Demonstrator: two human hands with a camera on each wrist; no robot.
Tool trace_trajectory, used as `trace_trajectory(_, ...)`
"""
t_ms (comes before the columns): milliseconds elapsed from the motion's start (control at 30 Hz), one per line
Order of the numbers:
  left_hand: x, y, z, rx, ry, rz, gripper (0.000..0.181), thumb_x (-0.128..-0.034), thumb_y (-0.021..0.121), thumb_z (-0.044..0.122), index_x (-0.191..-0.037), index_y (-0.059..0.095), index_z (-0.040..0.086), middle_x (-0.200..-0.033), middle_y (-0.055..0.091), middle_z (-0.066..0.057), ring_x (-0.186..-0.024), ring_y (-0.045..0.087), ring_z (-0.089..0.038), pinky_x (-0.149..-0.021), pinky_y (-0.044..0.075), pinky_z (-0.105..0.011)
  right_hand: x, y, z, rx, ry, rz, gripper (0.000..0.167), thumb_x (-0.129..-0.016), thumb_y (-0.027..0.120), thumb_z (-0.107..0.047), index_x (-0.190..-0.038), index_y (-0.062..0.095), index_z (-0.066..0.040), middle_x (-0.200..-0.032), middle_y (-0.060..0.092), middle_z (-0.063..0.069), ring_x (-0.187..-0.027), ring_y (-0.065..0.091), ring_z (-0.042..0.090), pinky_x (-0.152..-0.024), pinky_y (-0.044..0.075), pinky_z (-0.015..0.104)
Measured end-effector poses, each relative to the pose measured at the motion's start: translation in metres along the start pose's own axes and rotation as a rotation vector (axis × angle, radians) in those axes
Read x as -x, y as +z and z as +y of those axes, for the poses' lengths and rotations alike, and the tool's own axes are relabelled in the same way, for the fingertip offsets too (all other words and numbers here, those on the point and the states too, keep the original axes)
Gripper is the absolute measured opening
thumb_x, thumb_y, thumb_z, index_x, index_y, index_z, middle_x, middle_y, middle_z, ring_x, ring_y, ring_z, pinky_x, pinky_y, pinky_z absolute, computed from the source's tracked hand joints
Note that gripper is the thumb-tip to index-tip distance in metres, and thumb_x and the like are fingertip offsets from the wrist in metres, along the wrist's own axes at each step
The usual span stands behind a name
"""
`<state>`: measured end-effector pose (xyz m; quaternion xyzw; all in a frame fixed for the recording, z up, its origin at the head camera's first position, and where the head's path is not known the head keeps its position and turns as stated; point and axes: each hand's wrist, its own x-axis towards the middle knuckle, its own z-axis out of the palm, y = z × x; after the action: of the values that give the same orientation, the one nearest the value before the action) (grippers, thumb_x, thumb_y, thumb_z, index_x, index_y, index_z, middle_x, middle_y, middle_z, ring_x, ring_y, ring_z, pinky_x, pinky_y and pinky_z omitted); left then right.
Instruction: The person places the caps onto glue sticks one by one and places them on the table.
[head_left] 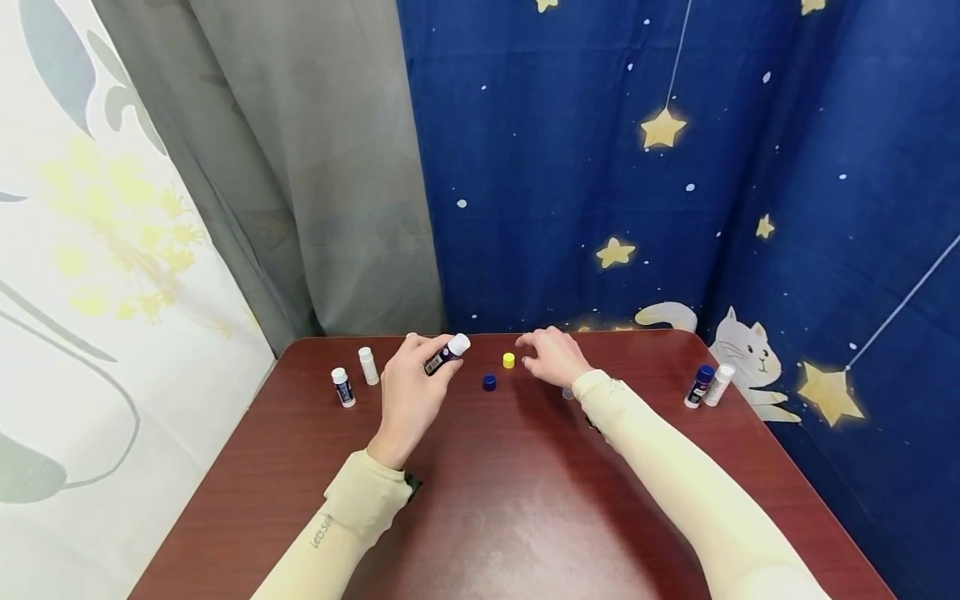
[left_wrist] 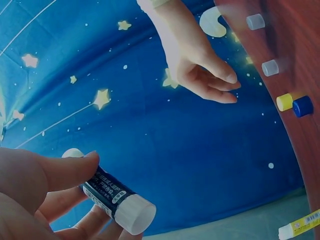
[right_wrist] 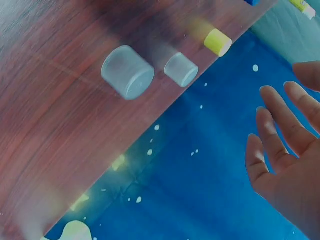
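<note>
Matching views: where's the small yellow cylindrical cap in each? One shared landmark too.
Head: small yellow cylindrical cap slightly right of picture centre, below mid-height.
Left wrist: near the right edge, a little above mid-height, beside the dark-blue cylindrical cap.
Right wrist: upper right, near the edge of the reddish-brown wooden table.
Shared landmark: dark-blue, star-printed fabric curtain, beyond the table's edge in all three.
</note>
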<state>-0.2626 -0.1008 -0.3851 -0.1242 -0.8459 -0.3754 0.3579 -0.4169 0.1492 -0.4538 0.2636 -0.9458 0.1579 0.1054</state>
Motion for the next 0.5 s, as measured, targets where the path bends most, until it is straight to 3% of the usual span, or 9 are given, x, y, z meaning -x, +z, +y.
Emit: trace_trajectory(500,0.002,0.0,-0.005,-0.002,0.013,0.001,0.033,-0.0809,0.087,0.016,-0.113,0.078,0.02,-0.096,0.063,0.002,-0.082,0.064,-0.019,-0.069,0.049,-0.04,-0.017,0.03,-0.012,0.005,-0.035,0.009,0.028,-0.085,0.071,-0.016,-0.112,0.075,-0.022,-0.098,0.073,0.001,-0.091,0.058,0.024,-0.076,0.051,0.044)
